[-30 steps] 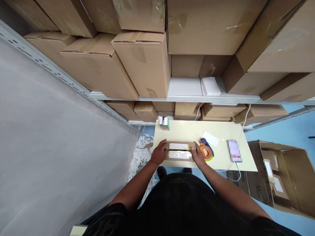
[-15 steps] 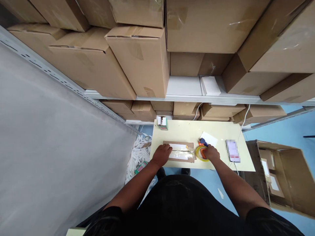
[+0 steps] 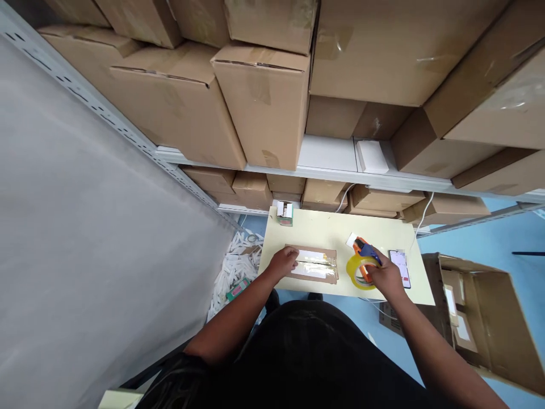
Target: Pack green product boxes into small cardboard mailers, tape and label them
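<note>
A flat brown cardboard parcel (image 3: 315,265) with white labels lies on the pale yellow table (image 3: 323,230). My left hand (image 3: 283,262) rests on its left end, fingers laid flat on the cardboard. My right hand (image 3: 384,275) is closed round the handle of an orange and blue tape dispenser (image 3: 361,258) with a yellow roll, lifted a little off the table just right of the parcel.
A phone (image 3: 400,268) lies right of the dispenser, a small green and white box (image 3: 284,212) at the table's far left corner. Shelves of cardboard boxes (image 3: 259,102) rise behind. An open carton (image 3: 481,318) stands on the floor at right, white scraps (image 3: 234,267) at left.
My right hand left the parcel's right end, took hold of the tape dispenser and lifted it to the right. My left hand stayed on the parcel.
</note>
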The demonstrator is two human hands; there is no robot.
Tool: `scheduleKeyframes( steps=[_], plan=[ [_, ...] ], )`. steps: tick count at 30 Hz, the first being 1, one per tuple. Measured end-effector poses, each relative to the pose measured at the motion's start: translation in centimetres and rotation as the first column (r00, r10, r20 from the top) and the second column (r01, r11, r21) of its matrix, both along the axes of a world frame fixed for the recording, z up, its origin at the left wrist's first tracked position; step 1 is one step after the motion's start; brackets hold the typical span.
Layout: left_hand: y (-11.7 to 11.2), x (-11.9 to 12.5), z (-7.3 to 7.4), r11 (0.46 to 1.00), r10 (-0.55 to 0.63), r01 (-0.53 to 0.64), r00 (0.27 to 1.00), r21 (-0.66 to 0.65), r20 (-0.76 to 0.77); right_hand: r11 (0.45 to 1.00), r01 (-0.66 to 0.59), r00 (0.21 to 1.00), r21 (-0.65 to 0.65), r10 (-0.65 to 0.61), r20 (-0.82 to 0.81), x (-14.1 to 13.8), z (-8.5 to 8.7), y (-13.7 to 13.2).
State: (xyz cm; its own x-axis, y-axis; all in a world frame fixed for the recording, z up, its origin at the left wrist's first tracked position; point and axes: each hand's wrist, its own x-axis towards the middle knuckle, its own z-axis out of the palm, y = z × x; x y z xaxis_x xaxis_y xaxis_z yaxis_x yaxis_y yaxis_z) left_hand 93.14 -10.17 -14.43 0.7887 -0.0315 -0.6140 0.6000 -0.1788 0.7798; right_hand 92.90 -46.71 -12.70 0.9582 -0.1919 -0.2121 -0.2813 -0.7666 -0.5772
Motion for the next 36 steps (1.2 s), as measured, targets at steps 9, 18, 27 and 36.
scheduleKeyframes(
  steps=[9,18,27,36],
  plan=[
    [0.8,-0.5,2.0,0.967,0.023,-0.029,0.999,-0.252,-0.026,0.781,-0.575,0.788,-0.245,0.609,0.091,0.6,6.1,13.4],
    [1.0,-1.4,-0.1,0.935,0.141,-0.121,0.989,-0.333,0.038,0.452,-0.667,0.591,-0.592,0.805,-0.052,0.8,6.1,16.4],
    [3.6,-1.6,-1.2,0.987,0.074,-0.057,0.991,-0.147,0.114,0.392,-0.727,0.539,-0.564,0.835,-0.114,0.9,6.6,15.7],
    [7.0,-3.9,-5.5,0.949,-0.171,0.064,0.927,0.308,0.335,0.359,-0.745,0.517,-0.563,0.843,-0.146,-1.4,6.8,14.5]
  ],
)
